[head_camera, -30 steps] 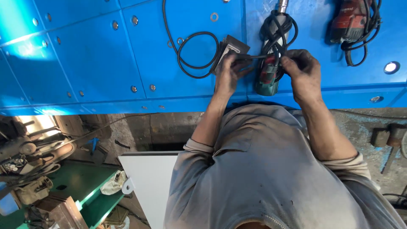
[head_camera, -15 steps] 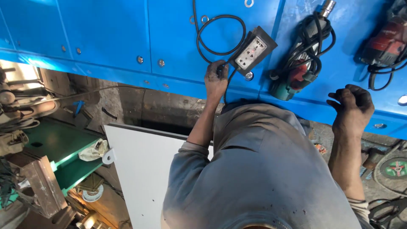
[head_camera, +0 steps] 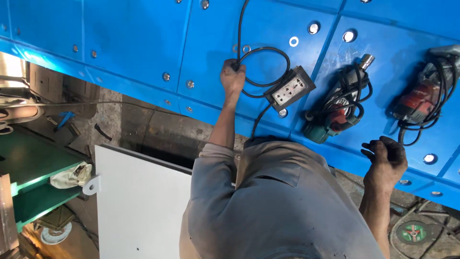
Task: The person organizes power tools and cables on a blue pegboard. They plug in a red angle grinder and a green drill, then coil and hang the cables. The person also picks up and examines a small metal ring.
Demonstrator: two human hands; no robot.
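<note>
Green shelf: standing at the far left below the tabletop edge, carrying a crumpled pale rag where it is out of the way.
White panel: lying flat beside the person's body, below the tabletop, a small bracket showing at its left edge.
Blue tabletop: spreading across the upper frame, its bolted plates bearing the tools within arm's reach.
Left hand: reaching up onto the tabletop, its fingers closing around the black cable, gripping it where the loop begins so the coil can be controlled.
Socket box: lying tilted on the tabletop just beside that hand, at the end of the cable loop.
Green power tool: resting to the right, its own cord wound round it to stay tidy.
Right hand: hovering over the tabletop's near edge, fingers curled loosely, holding nothing.
Red power tool: lying above that hand, its cord bundled round it too.
</note>
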